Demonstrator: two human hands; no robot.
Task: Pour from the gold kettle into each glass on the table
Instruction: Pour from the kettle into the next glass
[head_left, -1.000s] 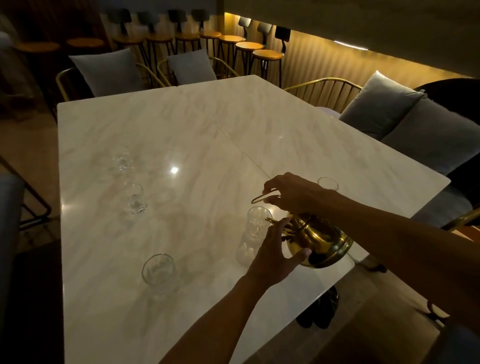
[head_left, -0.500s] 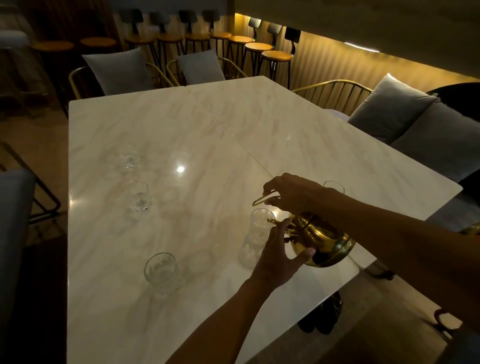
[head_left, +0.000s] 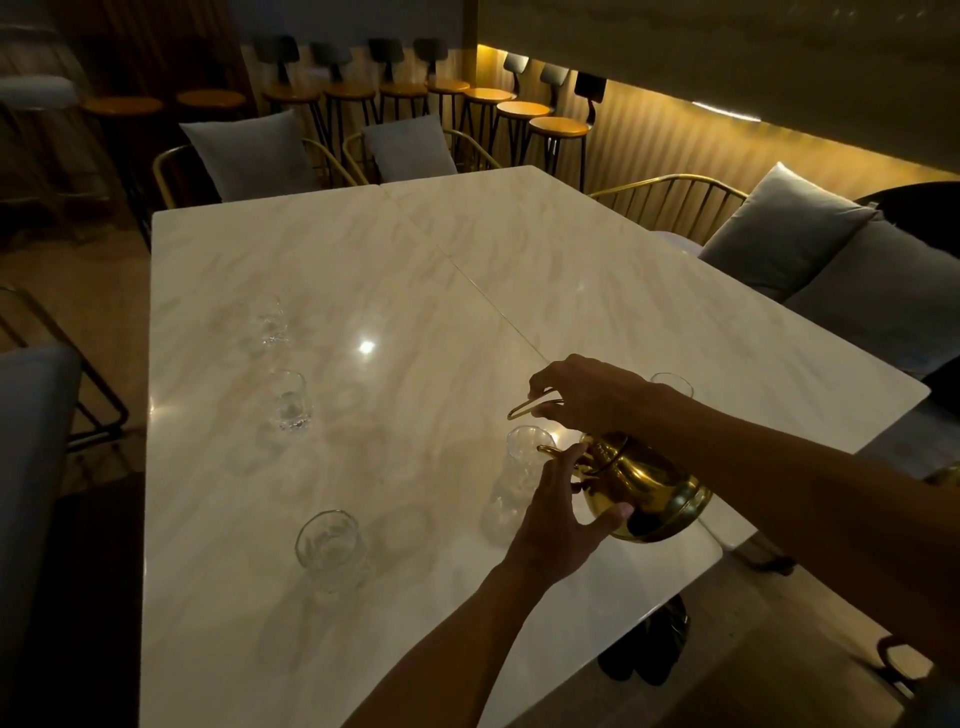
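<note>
head-worn view, facing down, near table (head_left: 311, 649)

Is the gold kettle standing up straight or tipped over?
Tipped. The gold kettle leans with its spout toward the glass; the right hand holds its handle, the left hand touches its front. Pouring liquid: cannot tell.
</note>
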